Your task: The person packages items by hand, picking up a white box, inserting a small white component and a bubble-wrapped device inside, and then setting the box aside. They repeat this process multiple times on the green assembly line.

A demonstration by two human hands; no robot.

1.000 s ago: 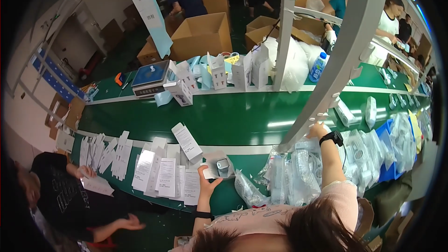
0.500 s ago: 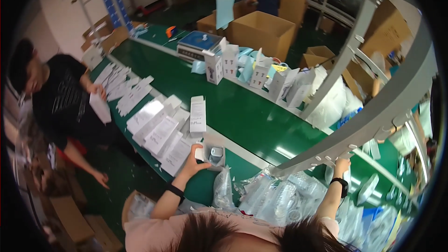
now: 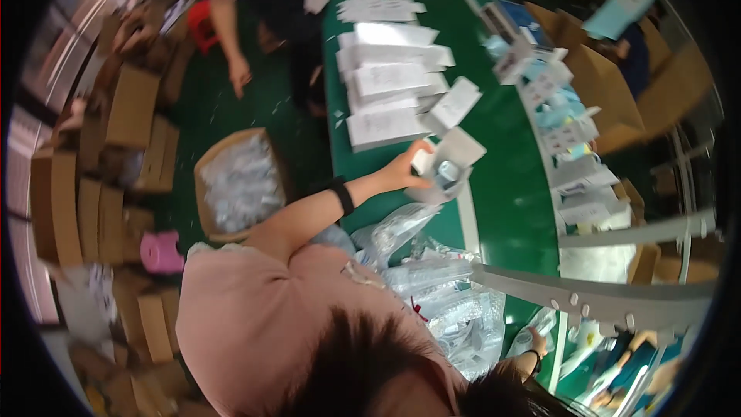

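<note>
On bench: green belt (image 3: 509,139); flat white cartons (image 3: 390,81)
Floor: cardboard boxes (image 3: 131,108)
Left hand (image 3: 405,172): fingers pinching small white tray (image 3: 448,166)
Right hand (image 3: 538,342): finger state unclear

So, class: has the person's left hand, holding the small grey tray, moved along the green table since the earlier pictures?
Cannot tell. The camera swung sharply, yet the left hand still holds the grey tray at the green table edge, just past the flat white cartons, as before.
</note>
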